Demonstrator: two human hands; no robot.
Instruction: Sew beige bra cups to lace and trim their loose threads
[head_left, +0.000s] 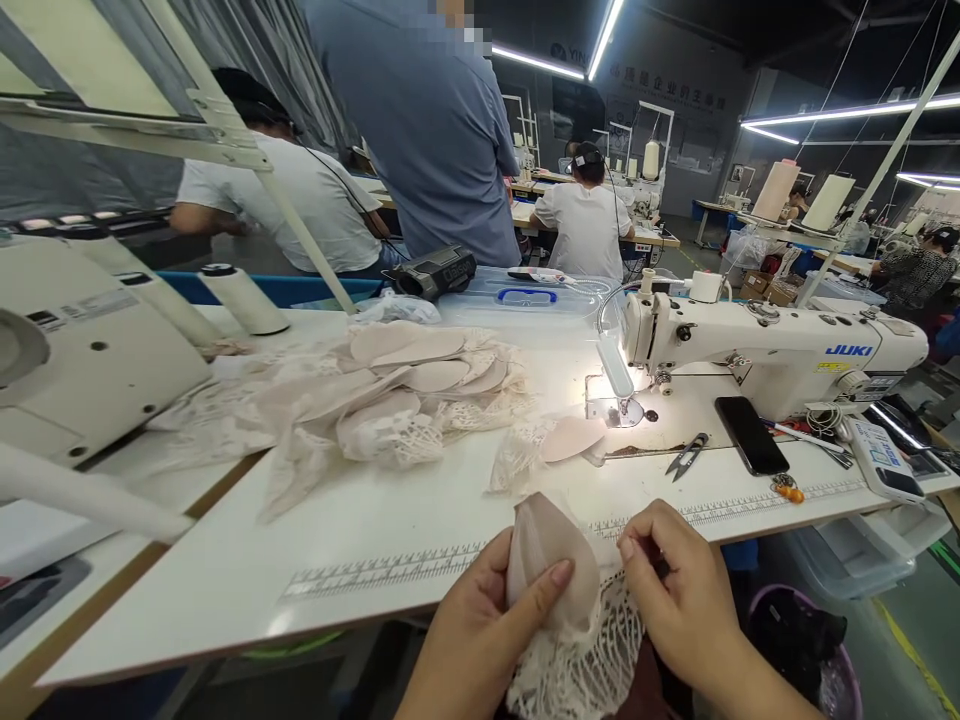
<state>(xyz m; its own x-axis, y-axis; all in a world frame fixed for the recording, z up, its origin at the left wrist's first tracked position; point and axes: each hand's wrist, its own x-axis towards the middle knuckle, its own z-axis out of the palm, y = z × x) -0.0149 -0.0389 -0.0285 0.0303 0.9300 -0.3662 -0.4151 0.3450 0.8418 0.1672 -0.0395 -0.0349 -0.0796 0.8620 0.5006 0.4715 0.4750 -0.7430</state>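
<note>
My left hand point(502, 610) is closed around a beige bra cup point(551, 560), the thumb pressed on its face. White openwork lace point(581, 660) hangs from the cup over the table's front edge. Pinching the edge of this lace piece, my right hand point(679, 590) sits just to the right of the cup. Beyond my hands, another beige cup with lace point(574, 440) lies beside the sewing machine's needle area. A large heap of beige cups and lace point(405, 390) spreads over the table to the left.
A white sewing machine point(772, 340) stands at right, its lamp lit. Thread snips point(688, 456), a black phone point(751, 435) and an orange trinket point(787, 490) lie before it. Thread cones point(244, 298) stand at left. Several people sit or stand beyond the table.
</note>
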